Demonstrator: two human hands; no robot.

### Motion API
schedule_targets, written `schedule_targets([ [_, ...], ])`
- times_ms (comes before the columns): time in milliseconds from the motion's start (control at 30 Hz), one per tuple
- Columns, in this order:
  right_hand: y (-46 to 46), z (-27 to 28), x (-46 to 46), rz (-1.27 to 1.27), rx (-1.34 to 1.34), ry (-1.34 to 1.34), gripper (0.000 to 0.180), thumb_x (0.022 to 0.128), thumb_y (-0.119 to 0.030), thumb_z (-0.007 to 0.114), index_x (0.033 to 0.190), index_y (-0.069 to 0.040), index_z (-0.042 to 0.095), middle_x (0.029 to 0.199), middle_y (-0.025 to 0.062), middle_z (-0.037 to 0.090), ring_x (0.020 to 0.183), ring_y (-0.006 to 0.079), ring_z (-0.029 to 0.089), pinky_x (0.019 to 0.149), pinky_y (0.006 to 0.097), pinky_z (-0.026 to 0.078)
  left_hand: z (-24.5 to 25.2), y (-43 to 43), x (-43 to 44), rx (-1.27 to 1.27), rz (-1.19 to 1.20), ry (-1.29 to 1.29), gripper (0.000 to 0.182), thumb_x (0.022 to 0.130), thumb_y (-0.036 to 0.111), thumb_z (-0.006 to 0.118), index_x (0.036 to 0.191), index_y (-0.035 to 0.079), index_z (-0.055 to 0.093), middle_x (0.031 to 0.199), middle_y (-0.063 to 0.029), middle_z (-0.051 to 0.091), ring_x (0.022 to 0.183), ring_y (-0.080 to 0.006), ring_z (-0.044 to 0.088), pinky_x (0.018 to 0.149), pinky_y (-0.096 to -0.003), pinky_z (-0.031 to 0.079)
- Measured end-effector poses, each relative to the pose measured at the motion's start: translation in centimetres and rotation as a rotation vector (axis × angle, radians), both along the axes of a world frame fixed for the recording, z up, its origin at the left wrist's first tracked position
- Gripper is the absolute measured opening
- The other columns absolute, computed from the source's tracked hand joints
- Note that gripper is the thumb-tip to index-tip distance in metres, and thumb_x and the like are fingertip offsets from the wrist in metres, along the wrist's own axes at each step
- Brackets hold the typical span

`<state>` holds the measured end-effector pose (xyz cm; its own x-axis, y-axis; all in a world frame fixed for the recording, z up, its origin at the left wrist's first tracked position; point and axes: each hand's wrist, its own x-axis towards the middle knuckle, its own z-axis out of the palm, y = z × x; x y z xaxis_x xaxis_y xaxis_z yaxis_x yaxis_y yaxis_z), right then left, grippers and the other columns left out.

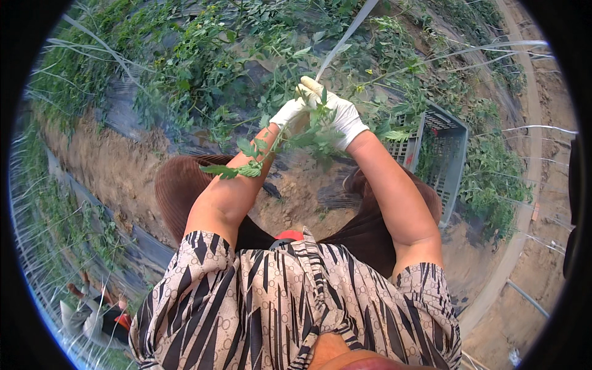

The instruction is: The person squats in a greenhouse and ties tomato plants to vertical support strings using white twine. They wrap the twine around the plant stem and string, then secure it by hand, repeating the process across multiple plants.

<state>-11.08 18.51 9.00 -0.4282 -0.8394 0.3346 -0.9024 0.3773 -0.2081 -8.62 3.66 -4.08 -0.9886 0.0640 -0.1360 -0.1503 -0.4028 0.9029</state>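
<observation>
My left hand and my right hand, both in pale thin gloves, meet in front of me at a leafy tomato plant stem. The fingers of both hands close together near the lower end of a white plastic twine, which runs taut up toward the top of the view. Leaves hang over the palms and partly hide what the fingers hold. One leafy shoot trails down across my left forearm.
A grey-green plastic crate with some greenery inside stands at my right. Tomato plants grow over black plastic mulch ahead. Strings stretch at both sides. Another person is at the lower left, beyond a soil path.
</observation>
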Motion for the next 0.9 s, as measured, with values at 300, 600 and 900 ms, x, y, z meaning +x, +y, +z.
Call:
schedule_targets([
  [300, 1.4, 2.5, -2.0, -0.345, -0.616, -0.638, 0.02, 0.086, 0.003, 0.055, 0.098, -0.003, 0.07, 0.093, 0.0101, 0.071, 0.078, 0.0147, 0.068, 0.074, 0.0288, 0.055, 0.3, 0.6, 0.0, 0.042, 0.098, -0.028, 0.045, 0.095, 0.029, 0.066, 0.132, 0.005, 0.06, 0.12, -0.0043, 0.068, 0.106, -0.0157, 0.065, 0.093, -0.0302, 0.049],
  [600, 0.5, 4.0, -1.8, -0.082, -0.543, -0.767, 0.027, 0.083, 0.006, 0.053, 0.102, -0.002, 0.071, 0.096, 0.0098, 0.071, 0.087, 0.0177, 0.069, 0.082, 0.0302, 0.056, -0.1, 0.0, 0.0, 0.253, 0.027, -0.094, 0.036, 0.097, 0.026, 0.065, 0.127, 0.006, 0.059, 0.121, -0.0039, 0.064, 0.111, -0.0175, 0.062, 0.098, -0.0362, 0.049],
  [900, -0.9, 4.2, -1.3, -0.244, -0.441, -1.029, 0.024, 0.09, -0.004, 0.05, 0.106, -0.004, 0.067, 0.095, 0.0125, 0.071, 0.086, 0.022, 0.069, 0.08, 0.0331, 0.054, 0.8, 0.4, -0.1, 0.2, -0.019, -0.088, 0.028, 0.096, 0.023, 0.065, 0.12, 0.007, 0.064, 0.111, -0.0024, 0.068, 0.102, -0.015, 0.064, 0.087, -0.0317, 0.05],
])
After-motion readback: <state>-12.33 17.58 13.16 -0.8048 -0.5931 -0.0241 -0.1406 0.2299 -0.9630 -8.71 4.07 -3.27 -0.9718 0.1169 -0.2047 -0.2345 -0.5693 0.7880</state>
